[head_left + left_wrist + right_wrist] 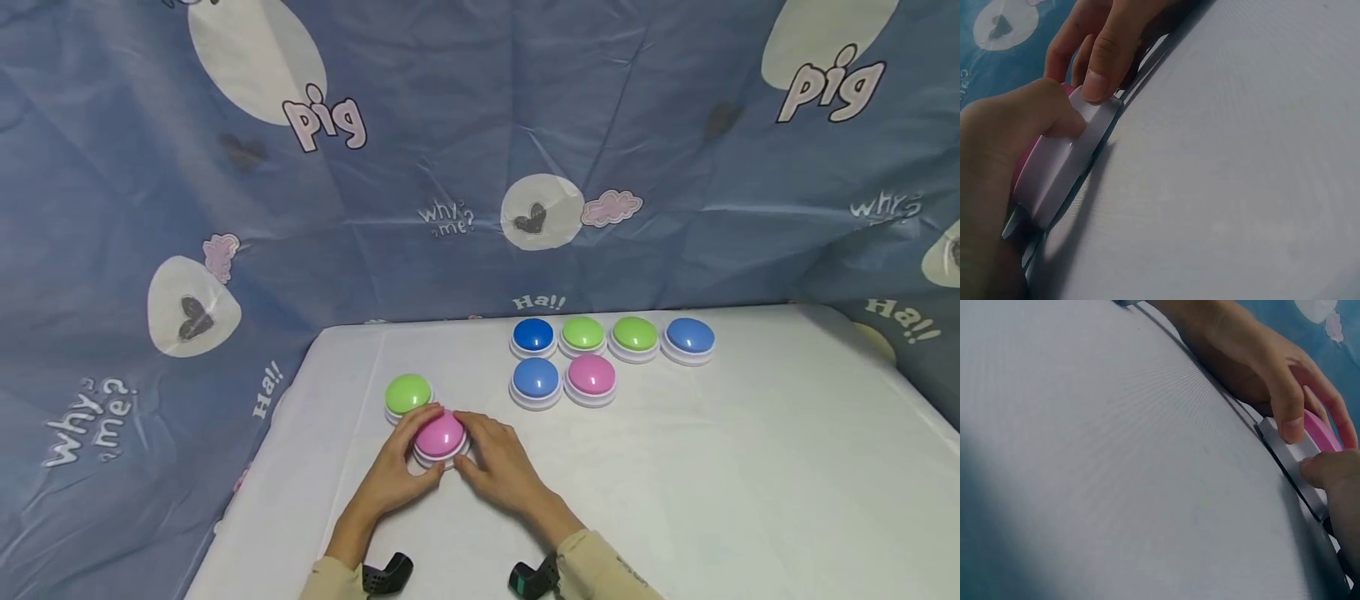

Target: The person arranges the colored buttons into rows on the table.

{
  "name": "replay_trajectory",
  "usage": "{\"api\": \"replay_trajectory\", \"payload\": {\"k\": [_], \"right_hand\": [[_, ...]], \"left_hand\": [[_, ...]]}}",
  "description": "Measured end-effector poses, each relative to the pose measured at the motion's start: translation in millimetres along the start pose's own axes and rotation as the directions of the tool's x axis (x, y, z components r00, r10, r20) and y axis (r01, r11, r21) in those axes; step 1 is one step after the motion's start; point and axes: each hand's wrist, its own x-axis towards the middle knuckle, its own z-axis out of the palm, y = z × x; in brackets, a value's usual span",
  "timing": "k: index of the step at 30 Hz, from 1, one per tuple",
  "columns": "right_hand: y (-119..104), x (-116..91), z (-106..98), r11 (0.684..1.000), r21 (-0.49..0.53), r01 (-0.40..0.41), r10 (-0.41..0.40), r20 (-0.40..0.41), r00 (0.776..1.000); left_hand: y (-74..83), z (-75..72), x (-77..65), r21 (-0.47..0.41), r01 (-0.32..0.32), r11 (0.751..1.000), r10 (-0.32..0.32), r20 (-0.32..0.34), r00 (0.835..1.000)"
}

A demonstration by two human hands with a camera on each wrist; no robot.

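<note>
A pink push button [440, 434] with a white round base sits at the left of the table, between both hands. My left hand [395, 471] grips its left side, thumb at the front of the base and fingers round the far edge. From the right, my right hand [501, 463] holds the same button with thumb and fingers. In the left wrist view both thumbs press the white base [1063, 165]. The right wrist view shows the pink dome [1320, 430] partly behind the fingers. Just behind stands a green push button [408, 393], its front edge partly covered by the left fingers.
Farther right, the back row holds a dark blue button [533, 334], two green buttons [582, 332] and a blue button [690, 335]. Before them stand another blue button [536, 377] and a pink one [591, 374]. A patterned blue cloth [420, 275] hangs behind the white table [712, 483].
</note>
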Motion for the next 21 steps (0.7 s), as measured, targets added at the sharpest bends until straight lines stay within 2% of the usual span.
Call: {"api": "replay_trajectory", "payload": {"k": [5, 10, 15, 21], "right_hand": [[1, 0, -2, 0.999, 0.037, -0.014, 0.014, 0.014, 1.000], [4, -1, -6, 0.988, 0.146, -0.058, 0.054, 0.031, 0.998], [6, -2, -9, 0.971, 0.223, -0.084, 0.076, 0.042, 0.996], [7, -1, -10, 0.966, 0.250, -0.069, 0.068, 0.012, 0.998]], "left_hand": [[-0.8, -0.4, 0.3, 0.011, -0.013, 1.000, 0.013, -0.014, 1.000], [-1.1, -0.1, 0.9, 0.034, -0.002, 0.999, 0.003, -0.055, 0.998], [-0.9, 1.0, 0.9, 0.057, -0.017, 0.998, 0.023, -0.097, 0.995], [0.1, 0.7, 1.3, 0.012, -0.013, 1.000, 0.014, -0.109, 0.994]]}}
